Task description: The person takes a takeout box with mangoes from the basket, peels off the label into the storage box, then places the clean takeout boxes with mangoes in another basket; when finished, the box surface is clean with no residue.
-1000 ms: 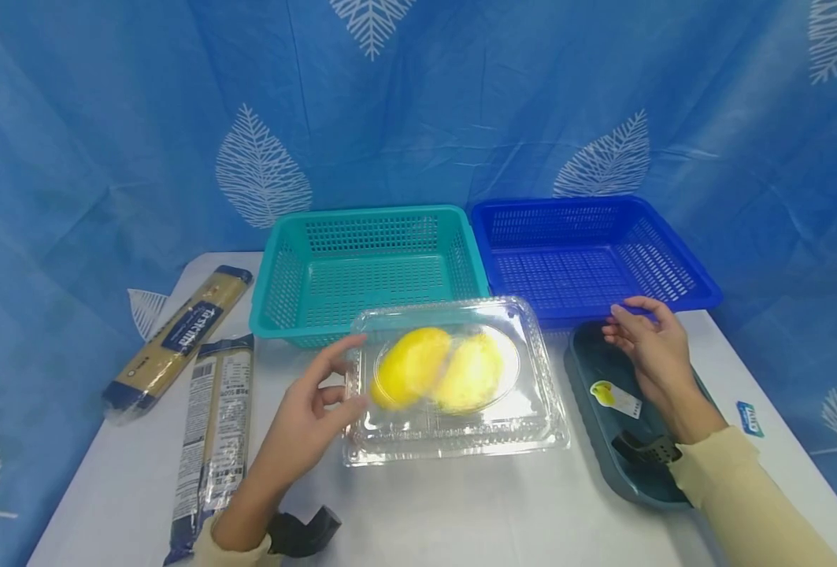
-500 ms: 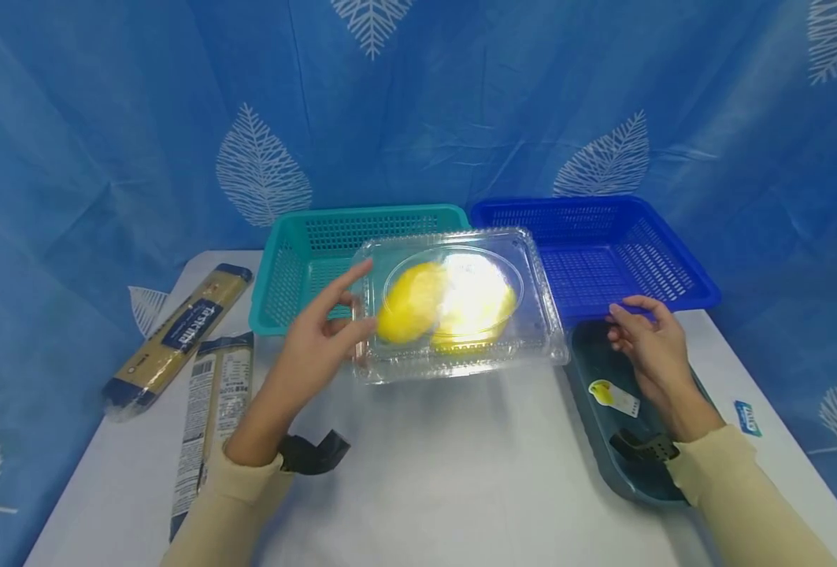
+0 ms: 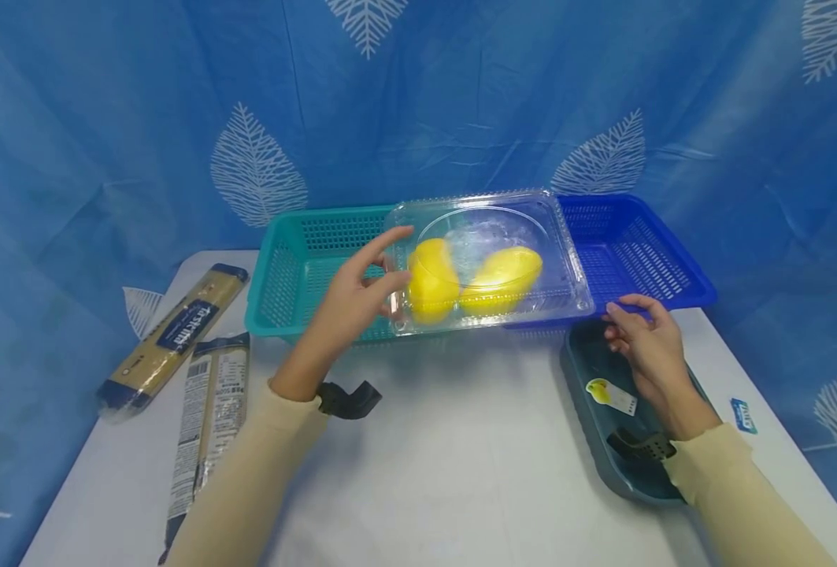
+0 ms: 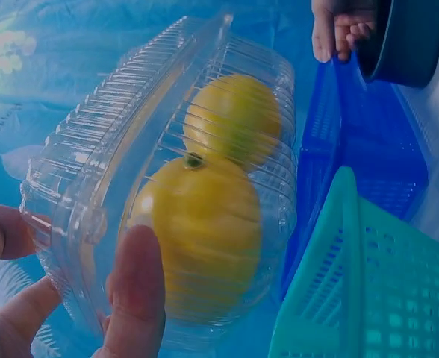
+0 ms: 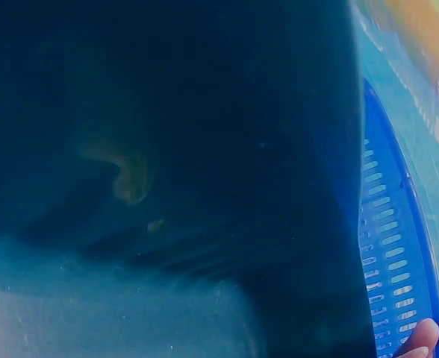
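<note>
My left hand (image 3: 354, 303) grips the left edge of a clear plastic clamshell box (image 3: 485, 228), thumb apart from the other fingers. Inside lie two smooth yellow fruits, a left one (image 3: 432, 287) and a right one (image 3: 505, 276); the left wrist view shows a green stem on the nearer fruit (image 4: 201, 231). The box is raised, overlapping both baskets in the head view. My right hand (image 3: 648, 342), fingers loosely bent and nothing visible in them, is over a dark green oblong tray (image 3: 588, 429). A label with a yellow fruit picture (image 3: 611, 395) shows on the tray.
A teal basket (image 3: 265, 272) and a blue basket (image 3: 683, 264) stand side by side at the back. Two packs of spaghetti, one angled (image 3: 177, 339) and one label-up (image 3: 209, 417), lie at left. A small blue packet (image 3: 742, 416) lies right of the tray.
My left hand has lifted the clamshell box and carried it away from me and to the right, over the baskets. The fruits have shifted apart inside. My right hand stays put.
</note>
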Motion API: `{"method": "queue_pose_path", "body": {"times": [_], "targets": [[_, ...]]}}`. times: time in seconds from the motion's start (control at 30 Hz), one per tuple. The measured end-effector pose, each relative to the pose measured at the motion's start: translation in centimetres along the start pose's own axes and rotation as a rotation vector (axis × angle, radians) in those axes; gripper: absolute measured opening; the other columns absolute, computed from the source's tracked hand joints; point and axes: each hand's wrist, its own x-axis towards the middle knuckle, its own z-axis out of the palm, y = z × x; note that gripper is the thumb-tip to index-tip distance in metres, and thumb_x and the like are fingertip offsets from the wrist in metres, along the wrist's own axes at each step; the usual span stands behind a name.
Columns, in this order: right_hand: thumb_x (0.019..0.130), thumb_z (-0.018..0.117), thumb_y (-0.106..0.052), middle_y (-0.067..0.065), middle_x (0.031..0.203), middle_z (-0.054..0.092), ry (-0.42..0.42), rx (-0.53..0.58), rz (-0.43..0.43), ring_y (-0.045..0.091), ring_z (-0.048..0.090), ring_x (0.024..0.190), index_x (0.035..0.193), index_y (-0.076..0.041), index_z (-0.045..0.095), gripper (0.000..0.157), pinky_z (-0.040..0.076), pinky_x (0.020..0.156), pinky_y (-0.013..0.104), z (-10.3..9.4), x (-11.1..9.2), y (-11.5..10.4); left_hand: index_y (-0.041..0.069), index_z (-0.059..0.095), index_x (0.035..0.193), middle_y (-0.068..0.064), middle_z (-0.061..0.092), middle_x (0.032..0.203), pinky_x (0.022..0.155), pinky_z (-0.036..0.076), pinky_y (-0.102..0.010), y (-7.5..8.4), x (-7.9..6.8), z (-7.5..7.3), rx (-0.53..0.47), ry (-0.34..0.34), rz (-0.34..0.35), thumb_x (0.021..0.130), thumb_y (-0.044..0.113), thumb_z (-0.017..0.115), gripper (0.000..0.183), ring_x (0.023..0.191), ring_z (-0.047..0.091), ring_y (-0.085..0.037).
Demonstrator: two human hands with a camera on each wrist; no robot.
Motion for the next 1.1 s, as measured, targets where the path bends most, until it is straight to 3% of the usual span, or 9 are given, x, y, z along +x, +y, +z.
{"method": "queue_pose_path", "body": {"times": [0.2, 0.57, 0.8, 1.1], "targets": [[0.095, 0.075, -0.021, 0.0, 0.091, 0.072, -0.006, 0.036, 0.007, 0.012, 0.064, 0.067, 0.12, -0.014, 0.051, 0.035, 0.055, 0.057, 0.022, 0.2, 0.1, -0.1, 0.036, 0.054, 0.145, -0.014, 0.051, 0.11, 0.065, 0.062, -0.043, 0.0, 2.5, 1.5, -0.021, -0.017, -0.008, 0.103, 0.021, 0.06, 0.045, 0.083, 0.058, -0.032], [0.096, 0.074, -0.02, 0.001, 0.091, 0.072, -0.02, 0.047, -0.001, 0.012, 0.066, 0.066, 0.119, -0.014, 0.05, 0.034, 0.054, 0.056, 0.022, 0.3, 0.1, -0.1, 0.037, 0.053, 0.144, -0.014, 0.055, 0.106, 0.068, 0.061, -0.043, -0.7, 7.4, 4.0, -0.049, -0.02, -0.073, 0.101, 0.025, 0.061, 0.045, 0.062, 0.053, -0.027], [0.095, 0.075, -0.021, 0.001, 0.089, 0.073, -0.011, 0.046, -0.002, 0.013, 0.068, 0.065, 0.119, -0.014, 0.05, 0.035, 0.054, 0.056, 0.022, 0.3, 0.2, -0.3, 0.029, 0.051, 0.149, -0.014, 0.062, 0.103, 0.073, 0.059, -0.055, -0.9, 10.6, 6.4, -0.104, -0.047, -0.126, 0.102, 0.022, 0.06, 0.049, 0.054, 0.051, -0.025], [0.094, 0.075, -0.023, 0.001, 0.09, 0.074, -0.022, 0.032, -0.002, 0.013, 0.068, 0.066, 0.12, -0.014, 0.051, 0.036, 0.055, 0.057, 0.022, 0.2, 0.1, -0.2, 0.031, 0.051, 0.147, -0.007, 0.065, 0.1, 0.071, 0.061, -0.045, -1.3, 13.8, 10.3, -0.09, -0.065, -0.198, 0.103, 0.022, 0.06, 0.046, 0.05, 0.05, -0.019]]}}
